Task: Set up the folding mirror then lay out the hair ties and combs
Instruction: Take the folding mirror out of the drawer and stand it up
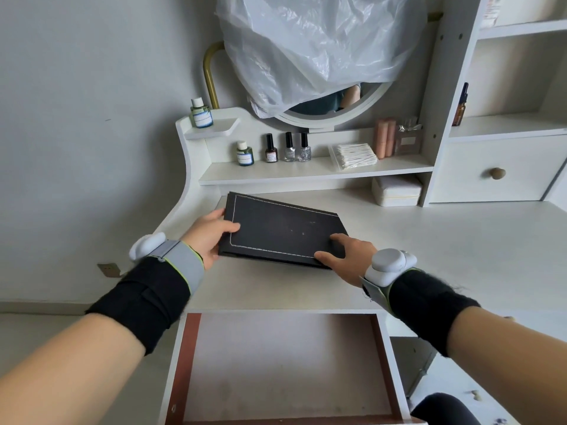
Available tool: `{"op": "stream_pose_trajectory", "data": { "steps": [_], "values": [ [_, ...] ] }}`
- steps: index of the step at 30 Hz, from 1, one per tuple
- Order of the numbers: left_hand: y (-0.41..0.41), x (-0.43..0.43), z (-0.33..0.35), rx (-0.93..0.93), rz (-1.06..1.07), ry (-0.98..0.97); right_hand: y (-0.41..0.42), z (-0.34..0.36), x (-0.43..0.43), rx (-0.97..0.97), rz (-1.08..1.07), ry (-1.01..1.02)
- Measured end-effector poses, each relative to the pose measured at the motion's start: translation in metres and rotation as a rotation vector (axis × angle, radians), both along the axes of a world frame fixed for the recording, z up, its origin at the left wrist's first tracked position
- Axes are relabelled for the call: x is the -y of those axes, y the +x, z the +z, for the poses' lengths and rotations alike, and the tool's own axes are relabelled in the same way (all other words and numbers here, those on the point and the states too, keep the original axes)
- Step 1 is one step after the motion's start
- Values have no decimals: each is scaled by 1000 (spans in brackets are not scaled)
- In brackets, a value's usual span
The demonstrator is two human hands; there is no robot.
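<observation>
Both hands (211,237) grip folded mirror (282,231) — white dressing table (429,240).

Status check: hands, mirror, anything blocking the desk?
Left hand and right hand both gripping the folding mirror, still closed, near edge raised. Desk around it bare; drawer below open.

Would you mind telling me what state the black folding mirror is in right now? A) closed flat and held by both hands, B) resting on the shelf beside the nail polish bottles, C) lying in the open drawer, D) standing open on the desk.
A: the folding mirror is still shut flat, with the left hand gripping its left edge and the right hand its near right corner, above the desk.
</observation>
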State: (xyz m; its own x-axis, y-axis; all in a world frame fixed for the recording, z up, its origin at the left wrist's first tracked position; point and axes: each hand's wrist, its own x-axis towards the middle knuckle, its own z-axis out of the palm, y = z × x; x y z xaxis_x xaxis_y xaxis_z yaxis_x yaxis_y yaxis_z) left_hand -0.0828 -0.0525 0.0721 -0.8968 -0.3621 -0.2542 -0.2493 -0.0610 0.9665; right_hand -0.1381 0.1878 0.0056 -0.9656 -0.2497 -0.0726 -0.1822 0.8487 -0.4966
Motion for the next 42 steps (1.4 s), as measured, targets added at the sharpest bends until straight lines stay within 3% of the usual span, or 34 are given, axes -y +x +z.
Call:
{"op": "stream_pose_trajectory", "data": {
  "steps": [6,12,17,22,27,42],
  "values": [
    [-12,5,53,-311,104,-236,8,15,14,-43,99,-149],
    [-10,-7,103,-609,-45,-638,8,32,17,-75,83,-217],
    [0,-17,91,-658,-105,-892,1,33,5,-16,-38,-351],
    [11,-24,90,-678,-116,-1094,-4,50,0,258,-209,-948],
    [20,-32,90,-656,-177,-1230,-7,67,-1,339,-185,-1175],
    [36,-37,37,-602,-493,-1309,3,58,-9,549,-160,-1277]
  ]
}}
